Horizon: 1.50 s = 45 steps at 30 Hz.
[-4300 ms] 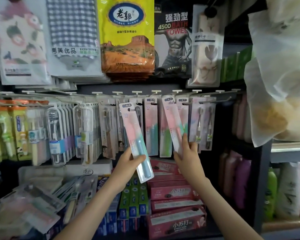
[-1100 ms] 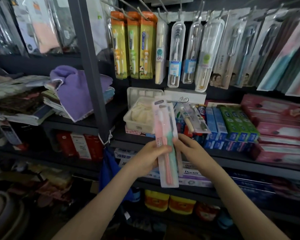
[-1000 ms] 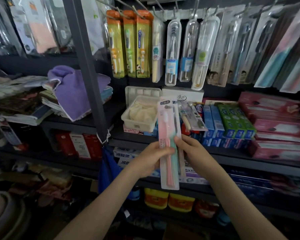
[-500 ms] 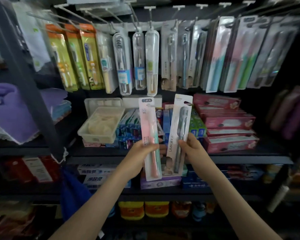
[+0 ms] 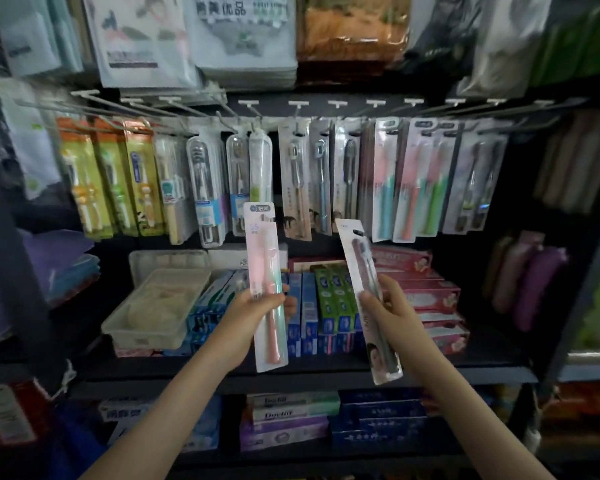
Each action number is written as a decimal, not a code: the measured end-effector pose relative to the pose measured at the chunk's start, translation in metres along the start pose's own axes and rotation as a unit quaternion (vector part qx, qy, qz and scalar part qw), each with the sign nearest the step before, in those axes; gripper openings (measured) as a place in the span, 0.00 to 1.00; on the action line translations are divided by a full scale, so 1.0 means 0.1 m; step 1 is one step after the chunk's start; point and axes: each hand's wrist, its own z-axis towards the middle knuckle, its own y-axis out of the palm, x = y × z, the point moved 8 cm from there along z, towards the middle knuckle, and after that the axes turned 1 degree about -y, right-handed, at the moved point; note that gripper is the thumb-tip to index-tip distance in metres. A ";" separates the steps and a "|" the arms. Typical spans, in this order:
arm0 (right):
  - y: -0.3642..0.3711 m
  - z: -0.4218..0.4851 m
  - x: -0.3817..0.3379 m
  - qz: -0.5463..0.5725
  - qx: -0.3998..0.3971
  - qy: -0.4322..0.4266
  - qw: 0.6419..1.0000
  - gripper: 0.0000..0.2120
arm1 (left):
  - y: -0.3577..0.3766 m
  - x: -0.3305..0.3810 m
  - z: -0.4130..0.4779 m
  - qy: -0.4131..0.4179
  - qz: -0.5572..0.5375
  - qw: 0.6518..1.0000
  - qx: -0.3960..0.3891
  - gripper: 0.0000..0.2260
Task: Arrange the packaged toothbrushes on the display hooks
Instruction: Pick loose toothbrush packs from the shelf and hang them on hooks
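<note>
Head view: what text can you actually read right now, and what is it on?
"尚美优品": towel pack, top row.
"Doctor", somewhat blurred: boxes on the lower shelf.
Logo on the pink toothbrush pack in the left hand: too blurred.
Print on the grey toothbrush pack in the right hand: too blurred.
Unreadable too: hanging packs, toothpaste boxes.
</note>
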 end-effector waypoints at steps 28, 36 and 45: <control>0.25 1.25 -1.13 -0.334 0.125 -0.175 0.918 0.31 | -0.56 0.87 0.25 0.092 0.030 0.995 0.038 0.09; 0.41 1.59 -1.24 -0.392 0.127 -0.129 0.902 0.33 | -0.44 0.89 0.31 0.089 0.025 0.995 0.031 0.09; 0.32 1.66 -1.16 -0.426 0.187 -0.146 0.873 0.34 | -0.72 0.80 0.26 0.082 0.010 0.994 0.077 0.30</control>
